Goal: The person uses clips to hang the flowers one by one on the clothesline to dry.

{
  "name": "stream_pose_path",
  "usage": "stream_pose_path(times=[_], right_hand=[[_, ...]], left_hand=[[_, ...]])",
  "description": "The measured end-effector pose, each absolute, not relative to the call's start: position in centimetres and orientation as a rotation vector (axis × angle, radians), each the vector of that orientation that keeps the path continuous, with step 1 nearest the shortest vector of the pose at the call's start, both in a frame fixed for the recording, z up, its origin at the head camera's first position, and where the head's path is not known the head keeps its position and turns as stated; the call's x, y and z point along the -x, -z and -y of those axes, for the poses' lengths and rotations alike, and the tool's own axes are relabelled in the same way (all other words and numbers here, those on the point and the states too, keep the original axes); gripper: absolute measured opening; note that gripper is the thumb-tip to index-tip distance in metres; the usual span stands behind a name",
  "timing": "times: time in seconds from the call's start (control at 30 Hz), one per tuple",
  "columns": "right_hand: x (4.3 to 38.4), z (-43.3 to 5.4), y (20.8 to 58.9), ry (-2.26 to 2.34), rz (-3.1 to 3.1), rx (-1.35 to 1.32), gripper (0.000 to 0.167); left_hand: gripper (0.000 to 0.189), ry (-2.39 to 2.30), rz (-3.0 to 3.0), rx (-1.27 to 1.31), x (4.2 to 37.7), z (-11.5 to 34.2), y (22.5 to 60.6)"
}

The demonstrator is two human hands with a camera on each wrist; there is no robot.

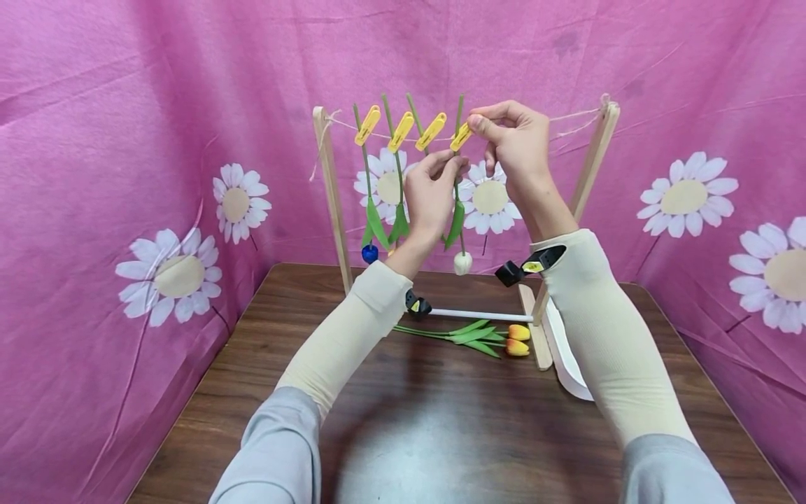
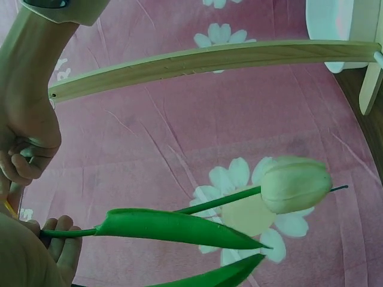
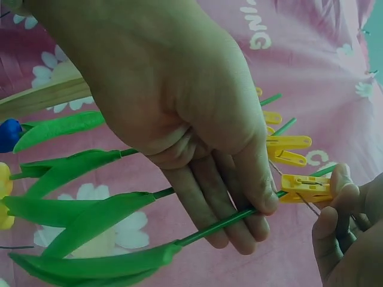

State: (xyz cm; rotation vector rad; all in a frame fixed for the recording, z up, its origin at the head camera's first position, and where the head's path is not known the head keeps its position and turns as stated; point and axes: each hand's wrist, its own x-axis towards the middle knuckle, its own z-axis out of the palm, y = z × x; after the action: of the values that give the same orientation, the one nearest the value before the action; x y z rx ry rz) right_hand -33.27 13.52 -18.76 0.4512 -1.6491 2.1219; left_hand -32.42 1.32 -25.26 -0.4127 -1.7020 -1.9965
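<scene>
My left hand pinches the green stem of an upside-down artificial white tulip between thumb and fingers. Just above it, my right hand pinches a yellow clothespin by its handle end. In the right wrist view that clothespin sits across the stem at the string. The tulip's pale bloom and long leaves show plainly in the left wrist view. Left of my hands, more flowers hang head-down from yellow clothespins; one has a blue bloom, another a yellow bloom.
A string runs between two wooden posts joined low by a white rod. Orange-yellow tulips lie on the wooden table. A white tray stands by the right post. Pink cloth hangs behind.
</scene>
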Motion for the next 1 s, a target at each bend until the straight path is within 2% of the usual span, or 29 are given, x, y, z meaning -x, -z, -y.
stream_pose_path(times=[0.17,0.4,0.83,1.0], right_hand=[[33.2,-13.5,18.9,-2.113,1.686,-0.443,0.002],[33.0,-13.6,18.8,-2.069,1.775,-0.435,0.016],[32.5,-13.9,19.1,-2.012,1.767,-0.506,0.029],[31.9,-14.6,19.2,-1.996,1.658,-0.512,0.021]], left_hand=[[0.019,1.958,1.717,0.406,32.4,-1.3,25.2],[0.02,1.939,1.719,0.414,32.4,-1.2,25.0],[0.023,1.852,1.852,0.396,31.9,-1.1,24.8],[0.029,1.765,1.953,0.37,31.5,-1.0,24.8]])
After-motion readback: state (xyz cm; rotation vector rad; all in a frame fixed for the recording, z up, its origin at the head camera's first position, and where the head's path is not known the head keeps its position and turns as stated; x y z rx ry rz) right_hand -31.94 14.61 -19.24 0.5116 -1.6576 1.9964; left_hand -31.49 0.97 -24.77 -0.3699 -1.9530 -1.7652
